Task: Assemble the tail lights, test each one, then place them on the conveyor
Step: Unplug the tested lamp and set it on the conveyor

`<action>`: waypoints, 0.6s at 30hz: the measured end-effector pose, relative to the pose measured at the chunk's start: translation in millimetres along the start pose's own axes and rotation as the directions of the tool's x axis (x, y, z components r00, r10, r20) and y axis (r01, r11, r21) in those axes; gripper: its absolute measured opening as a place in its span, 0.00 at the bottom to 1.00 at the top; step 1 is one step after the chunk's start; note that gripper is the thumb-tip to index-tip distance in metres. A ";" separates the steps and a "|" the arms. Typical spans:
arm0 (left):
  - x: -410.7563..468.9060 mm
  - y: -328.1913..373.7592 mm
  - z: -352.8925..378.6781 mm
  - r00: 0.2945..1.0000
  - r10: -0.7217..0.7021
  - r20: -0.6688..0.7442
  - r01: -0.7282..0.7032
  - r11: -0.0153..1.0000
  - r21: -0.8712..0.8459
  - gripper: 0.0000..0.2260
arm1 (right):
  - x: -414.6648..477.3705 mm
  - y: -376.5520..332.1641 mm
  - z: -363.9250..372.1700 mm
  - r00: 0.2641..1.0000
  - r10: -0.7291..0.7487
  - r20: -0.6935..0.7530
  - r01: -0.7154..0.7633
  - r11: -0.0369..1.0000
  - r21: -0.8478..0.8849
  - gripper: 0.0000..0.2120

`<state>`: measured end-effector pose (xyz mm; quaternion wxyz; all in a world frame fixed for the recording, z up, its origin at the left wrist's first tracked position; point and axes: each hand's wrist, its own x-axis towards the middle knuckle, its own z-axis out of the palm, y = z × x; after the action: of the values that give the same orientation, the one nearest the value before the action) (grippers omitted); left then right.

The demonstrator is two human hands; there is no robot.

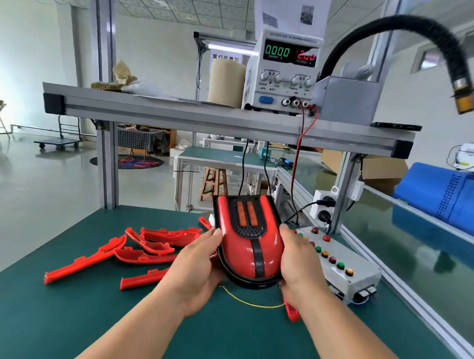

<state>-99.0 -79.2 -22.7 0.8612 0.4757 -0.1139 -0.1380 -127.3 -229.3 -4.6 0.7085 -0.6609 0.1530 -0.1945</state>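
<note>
A red and black tail light with two orange strips near its top is held above the green table, tilted up toward me. My left hand grips its left edge and my right hand grips its right edge. A thin yellow wire loops below the light onto the table, beside a red clip near my right wrist. Several loose red lens pieces lie on the table to the left. The conveyor with its dark green belt runs along the right side.
A grey test box with coloured buttons sits right of the light. On the overhead shelf a power supply shows 0.000 and 12.00, with red and black leads hanging down. A black hose arches at upper right. A blue roll lies beyond the conveyor.
</note>
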 end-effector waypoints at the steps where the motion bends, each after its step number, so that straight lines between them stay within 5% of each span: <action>1: 1.9 -1.6 9.4 1.000 0.012 0.018 -0.013 1.000 0.016 0.14 | -0.6 -5.1 -10.5 1.000 -0.005 -0.027 0.006 1.000 0.009 0.18; 6: 12.2 -22.4 73.5 1.000 0.010 0.010 -0.010 0.995 0.099 0.09 | -19.3 -19.7 -76.6 0.989 0.035 -0.145 -0.025 0.997 0.075 0.09; 18: 38.5 -110.9 255.6 0.970 -0.204 0.135 0.171 0.960 0.222 0.06 | -56.4 -66.6 -242.9 0.845 0.092 -0.527 0.020 0.979 0.204 0.10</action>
<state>-160.9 -350.4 18.7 0.7779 0.5598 -0.1495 -0.2434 -296.9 -418.8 40.0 0.7048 -0.5026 0.3358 -0.3713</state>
